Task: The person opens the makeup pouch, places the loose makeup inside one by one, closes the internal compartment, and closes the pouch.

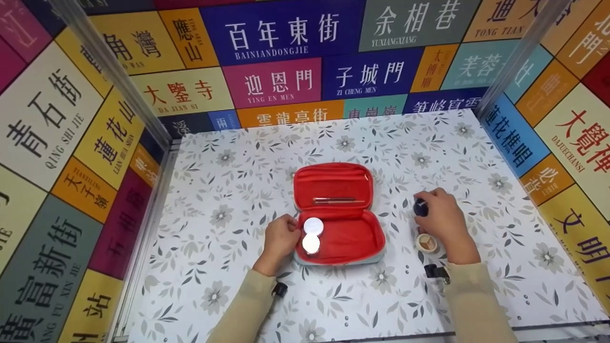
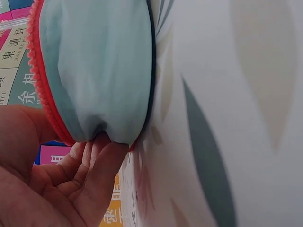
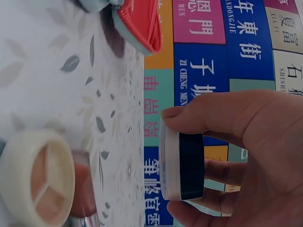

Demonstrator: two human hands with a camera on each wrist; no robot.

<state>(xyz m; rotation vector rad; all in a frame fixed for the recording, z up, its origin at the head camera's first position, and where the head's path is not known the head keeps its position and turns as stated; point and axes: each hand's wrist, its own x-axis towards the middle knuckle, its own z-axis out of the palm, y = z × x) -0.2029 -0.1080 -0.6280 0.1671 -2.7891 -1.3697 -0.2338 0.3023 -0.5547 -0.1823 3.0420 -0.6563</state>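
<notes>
An open makeup bag (image 1: 350, 240), red inside and pale green outside, lies on the table with its lid folded back. My left hand (image 1: 280, 238) pinches its left side wall; in the left wrist view, fingers (image 2: 106, 163) press into the green fabric below the red zip. Out to the right, my right hand (image 1: 444, 216) grips a round cosmetic jar (image 3: 189, 163) with a dark lid and a paler base, raised above the table. Below that hand sits a cream-coloured three-shade concealer pot (image 1: 426, 243). Two round shiny cases (image 1: 312, 226) lie in the bag's left part.
Thin makeup brushes (image 1: 338, 200) lie across the bag's lid. Beside the concealer pot, the right wrist view shows a small pinkish clear container (image 3: 83, 184), partly hidden. The floral-patterned table (image 1: 228, 190) is bordered by walls (image 1: 274, 81) covered with coloured signs.
</notes>
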